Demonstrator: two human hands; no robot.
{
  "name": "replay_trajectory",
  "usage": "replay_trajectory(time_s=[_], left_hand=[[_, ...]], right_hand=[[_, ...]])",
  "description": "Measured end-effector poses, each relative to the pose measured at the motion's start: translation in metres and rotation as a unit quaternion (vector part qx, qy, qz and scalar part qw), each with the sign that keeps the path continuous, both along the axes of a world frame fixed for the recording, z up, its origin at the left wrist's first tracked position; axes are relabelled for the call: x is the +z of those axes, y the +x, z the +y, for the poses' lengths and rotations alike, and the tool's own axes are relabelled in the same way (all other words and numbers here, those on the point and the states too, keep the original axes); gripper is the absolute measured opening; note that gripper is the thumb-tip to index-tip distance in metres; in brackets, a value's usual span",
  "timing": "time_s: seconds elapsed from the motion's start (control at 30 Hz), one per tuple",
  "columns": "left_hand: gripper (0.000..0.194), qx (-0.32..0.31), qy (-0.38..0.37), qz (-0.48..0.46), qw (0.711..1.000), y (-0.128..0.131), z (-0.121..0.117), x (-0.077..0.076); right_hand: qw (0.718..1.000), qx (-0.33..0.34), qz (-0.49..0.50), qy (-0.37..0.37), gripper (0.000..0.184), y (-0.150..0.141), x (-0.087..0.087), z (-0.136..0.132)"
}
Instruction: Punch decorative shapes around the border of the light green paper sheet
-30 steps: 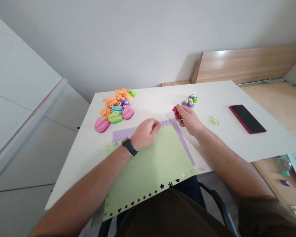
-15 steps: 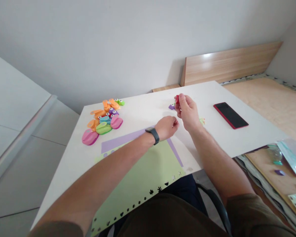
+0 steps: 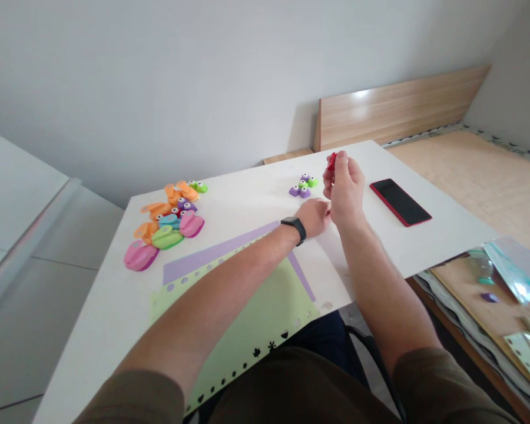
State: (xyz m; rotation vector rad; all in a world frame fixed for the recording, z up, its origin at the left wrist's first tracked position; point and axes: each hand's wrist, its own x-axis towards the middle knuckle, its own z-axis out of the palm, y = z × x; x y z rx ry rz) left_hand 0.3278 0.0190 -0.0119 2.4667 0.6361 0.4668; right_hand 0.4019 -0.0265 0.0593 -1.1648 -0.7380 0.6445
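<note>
My right hand [image 3: 343,191] is raised above the white table and pinches a small red craft punch [image 3: 332,161] at its fingertips. My left hand [image 3: 313,217] has curled fingers and sits just beside my right wrist, over the table; whether it holds anything is hidden. Below it lie a pale green perforated paper sheet [image 3: 242,306] and a lilac paper sheet [image 3: 212,259]. Several small purple and green punches [image 3: 302,186] stand beyond my hands. A larger pile of orange, pink, green and blue craft punches [image 3: 170,221] lies to the left.
A black phone in a red case [image 3: 400,202] lies at the table's right side. A wooden board [image 3: 393,109] stands behind the table. Plastic packets [image 3: 514,271] lie on a lower wooden surface at the right. A chair back [image 3: 371,359] shows below.
My left hand has moved off the green sheet toward my right hand. My right hand has lifted the red punch higher, and the whole view has turned left.
</note>
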Motion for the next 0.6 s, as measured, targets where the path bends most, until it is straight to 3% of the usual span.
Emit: replay_trajectory(time_s=[0.27, 0.43, 0.6], left_hand=[[0.018, -0.004, 0.068, 0.018, 0.998, -0.029, 0.003, 0.003], [0.015, 0.02, 0.057, 0.009, 0.998, -0.054, 0.003, 0.011], [0.017, 0.075, 0.061, -0.018, 0.995, -0.099, 0.009, 0.027]], right_hand=[[0.997, -0.051, -0.014, 0.059, 0.055, 0.012, -0.007, 0.005], [0.997, -0.057, -0.047, 0.034, 0.057, 0.008, -0.007, 0.005], [0.998, -0.034, -0.048, 0.004, 0.054, -0.002, -0.008, 0.004]])
